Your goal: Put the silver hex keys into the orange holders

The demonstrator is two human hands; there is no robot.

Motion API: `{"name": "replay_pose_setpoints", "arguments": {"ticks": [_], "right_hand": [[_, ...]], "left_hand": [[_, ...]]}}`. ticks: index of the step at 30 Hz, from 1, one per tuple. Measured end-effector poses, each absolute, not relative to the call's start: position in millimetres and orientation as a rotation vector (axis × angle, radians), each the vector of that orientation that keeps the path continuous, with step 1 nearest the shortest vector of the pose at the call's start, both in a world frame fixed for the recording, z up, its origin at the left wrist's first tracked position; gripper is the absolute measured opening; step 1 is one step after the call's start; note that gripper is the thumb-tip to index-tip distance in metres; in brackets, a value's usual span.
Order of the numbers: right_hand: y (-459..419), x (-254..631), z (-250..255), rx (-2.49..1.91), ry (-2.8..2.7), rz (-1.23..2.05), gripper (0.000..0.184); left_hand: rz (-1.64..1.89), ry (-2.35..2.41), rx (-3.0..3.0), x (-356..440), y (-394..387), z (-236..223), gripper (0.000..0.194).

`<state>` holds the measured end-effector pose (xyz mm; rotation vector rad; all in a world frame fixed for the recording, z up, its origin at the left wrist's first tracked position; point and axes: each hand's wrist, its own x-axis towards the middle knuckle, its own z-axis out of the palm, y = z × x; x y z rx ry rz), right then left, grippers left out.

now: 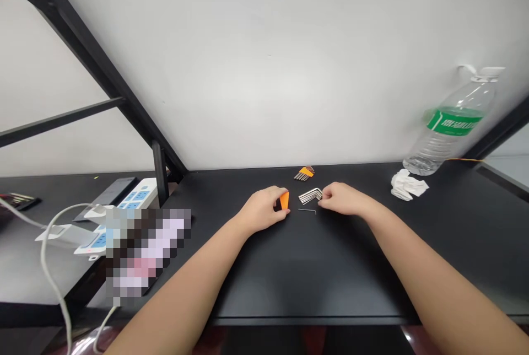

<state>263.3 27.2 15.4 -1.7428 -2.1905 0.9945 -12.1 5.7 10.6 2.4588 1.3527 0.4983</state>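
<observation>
My left hand (266,209) is closed around the edges of an orange hex key holder (285,200), thumb below and fingers above. To its right lies a row of silver L-shaped hex keys (309,195) side by side on the black desk. At their bent ends, my right hand (342,198) pinches with thumb and fingertips; how many keys it grips is hidden. One small hex key (307,210) lies apart, just in front of the row. Farther back near the wall rests a second hex key set (305,173) in an orange holder.
A large clear bottle (452,123) with a green label stands at the back right, beside crumpled tissue (408,184). On the left are a white power strip (140,194) with cables, a blurred-out flat object (149,256) and a black metal frame (124,107). A wall closes off the back.
</observation>
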Motion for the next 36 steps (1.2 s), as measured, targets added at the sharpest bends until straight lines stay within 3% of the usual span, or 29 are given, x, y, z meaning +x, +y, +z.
{"name": "replay_pose_setpoints", "arguments": {"ticks": [3, 8, 12, 20, 25, 36], "right_hand": [[23, 261, 21, -1.620, -2.170, 0.722, 0.015], [16, 243, 7, -1.349, -2.409, 0.550, 0.048], [23, 234, -11, -1.437, -2.421, 0.489, 0.032], [38, 235, -20, -1.454, -2.253, 0.479, 0.033], [49, 252, -15, -1.567, -2.127, 0.521, 0.017], [56, 257, -10, -1.696, -2.112, 0.567, 0.002]], "left_hand": [[0.493, 1.364, 2.447, -12, 6, 11, 0.043], [0.511, 1.344, 2.452, -12, 6, 11, 0.042], [0.506, 1.352, 2.451, -12, 6, 11, 0.041], [0.546, 1.391, 2.442, -17, 14, 6, 0.044], [0.577, 1.385, 2.471, -18, 16, 7, 0.043], [0.621, 1.415, 2.463, -15, 16, 5, 0.040]]}}
